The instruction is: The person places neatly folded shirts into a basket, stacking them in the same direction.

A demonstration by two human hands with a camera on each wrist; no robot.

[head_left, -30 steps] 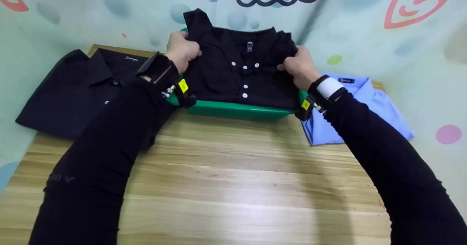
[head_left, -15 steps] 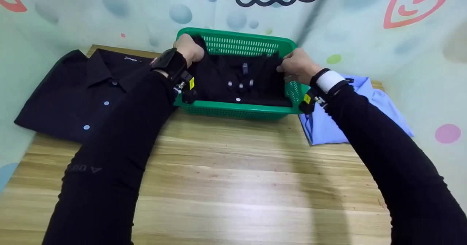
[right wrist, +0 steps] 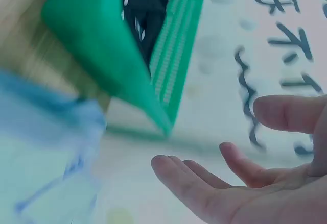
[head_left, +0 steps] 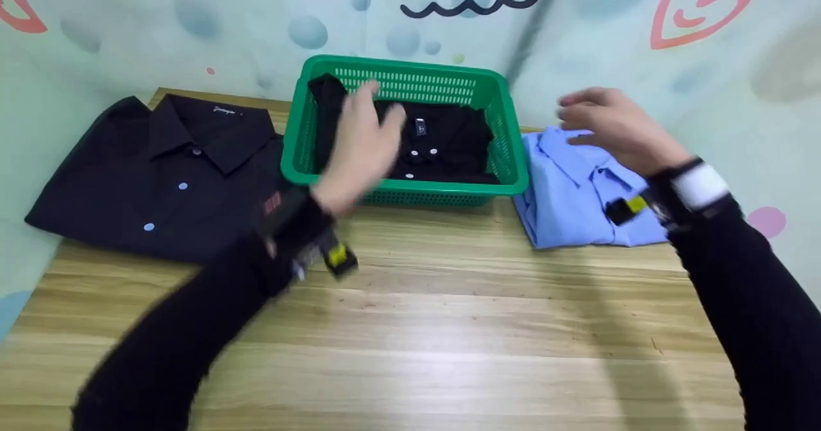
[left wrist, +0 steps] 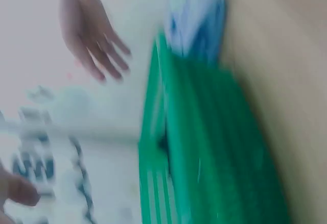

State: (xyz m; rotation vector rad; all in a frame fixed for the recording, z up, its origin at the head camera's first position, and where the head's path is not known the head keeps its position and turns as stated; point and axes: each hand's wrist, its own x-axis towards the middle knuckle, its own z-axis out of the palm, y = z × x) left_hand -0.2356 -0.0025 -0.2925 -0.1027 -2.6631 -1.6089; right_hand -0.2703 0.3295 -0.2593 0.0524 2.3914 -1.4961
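Observation:
A black shirt point(head_left: 458, 133) with white buttons lies inside the green plastic basket point(head_left: 442, 188), its collar toward the back. Blurred by motion, my left hand point(head_left: 365, 142) hovers over the basket's front left part with its fingers apart and nothing in them. It hides part of the shirt. My right hand point(head_left: 619, 126) is in the air above a folded light blue shirt point(head_left: 564, 210), which sits just right of the basket. In the right wrist view the right hand's fingers point(right wrist: 199, 188) are loosely spread and hold nothing.
Left of the basket a folded dark shirt point(head_left: 128, 181) with pale buttons covers that side of the wooden table point(head_left: 436, 328). A patterned backdrop point(head_left: 256, 27) rises directly behind the table.
Both hands have let go of the black shirt, which was lowered into the basket. The left hand has come right and nearer; the right has moved right, over the blue shirt.

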